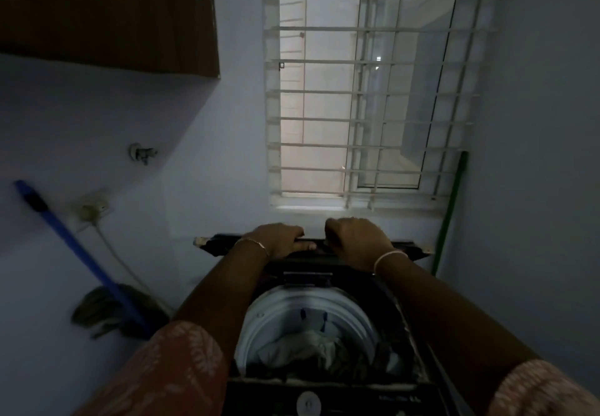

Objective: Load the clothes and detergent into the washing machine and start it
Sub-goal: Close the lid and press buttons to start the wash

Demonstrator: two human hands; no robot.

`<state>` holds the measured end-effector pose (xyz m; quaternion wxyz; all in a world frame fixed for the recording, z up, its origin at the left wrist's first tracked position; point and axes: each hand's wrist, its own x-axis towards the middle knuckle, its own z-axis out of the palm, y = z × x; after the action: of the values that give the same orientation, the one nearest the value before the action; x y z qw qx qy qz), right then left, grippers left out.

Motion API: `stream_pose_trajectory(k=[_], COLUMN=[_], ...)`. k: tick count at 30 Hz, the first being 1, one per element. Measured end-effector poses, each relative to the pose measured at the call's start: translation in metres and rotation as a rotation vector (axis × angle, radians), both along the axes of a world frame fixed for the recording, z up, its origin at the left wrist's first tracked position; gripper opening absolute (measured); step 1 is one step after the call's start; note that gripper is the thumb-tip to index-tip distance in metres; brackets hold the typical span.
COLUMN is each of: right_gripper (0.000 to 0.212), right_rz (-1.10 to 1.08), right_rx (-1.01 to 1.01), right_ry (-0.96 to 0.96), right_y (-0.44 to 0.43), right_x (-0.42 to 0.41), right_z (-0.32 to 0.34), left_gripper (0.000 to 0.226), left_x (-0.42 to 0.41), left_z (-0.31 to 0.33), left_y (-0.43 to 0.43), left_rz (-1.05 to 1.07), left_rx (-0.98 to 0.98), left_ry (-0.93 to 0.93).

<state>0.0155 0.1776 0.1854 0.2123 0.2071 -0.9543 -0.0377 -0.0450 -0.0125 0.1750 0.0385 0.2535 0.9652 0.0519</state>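
Two hands are at work in the head view. The left hand (pixel 279 240) and the right hand (pixel 355 240) sit side by side, each curled over the top edge of the raised lid (pixel 409 248) and gripping it. The lid stands up at the back of the washing machine (pixel 324 393), just below the window (pixel 324 123). Below the forearms the drum (pixel 276 311) lies open, with the clothes (pixel 308 347) heaped in its bottom.

My guess is the lid is about to be swung down. Several things could go wrong:
- The thumbs look tucked under the lid's edge, so a fast drop could pinch them against the machine's top.
- If the lid slips from the hands it would bang shut.
- No detergent shows anywhere, and I cannot tell whether any is already in the drum. Closing now may mean a wash without it.
- The light is dim, so a stray fold of cloth over the drum's edge could go unnoticed and get caught under the lid.

Counted:
- one machine, one lid, one drum and one heap of clothes, its separate pieces too tangled to number
- two bangles, one per wrist
- one mop (pixel 74 253) with a blue handle leaning on the wall to the left
- one green pole (pixel 449 214) standing at the right
- one wall socket (pixel 94 209)
- one tap (pixel 141 152)
- one dark cabinet (pixel 107 16)
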Motion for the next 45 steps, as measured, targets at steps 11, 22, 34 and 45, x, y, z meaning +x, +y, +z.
stream_pose_trajectory(k=[11,22,34,45], right_gripper=[0.054,0.089,0.036,0.033], right_rz=[-0.085,-0.272,-0.382,-0.433], right_rx=[-0.155,-0.308,-0.330,-0.355], right_ry=[-0.370,-0.548,-0.349,-0.302], right_y=[0.015,0.010,0.006,0.004], right_x=[0.053,0.044,0.038,0.034], right_z=[-0.112,-0.195,-0.228,-0.240], left_gripper=[0.101,0.102,0.050,0.049], left_x=[0.051,0.065,0.075,0.069], left_z=[-0.083,-0.177,-0.217,-0.232], left_y=[-0.010,-0.018,0.001,0.005], left_rz=[-0.039,0.000,0.231,0.301], left_rx=[-0.058,0.070,0.036,0.100], left_ry=[-0.215,-0.241,0.070,0.188])
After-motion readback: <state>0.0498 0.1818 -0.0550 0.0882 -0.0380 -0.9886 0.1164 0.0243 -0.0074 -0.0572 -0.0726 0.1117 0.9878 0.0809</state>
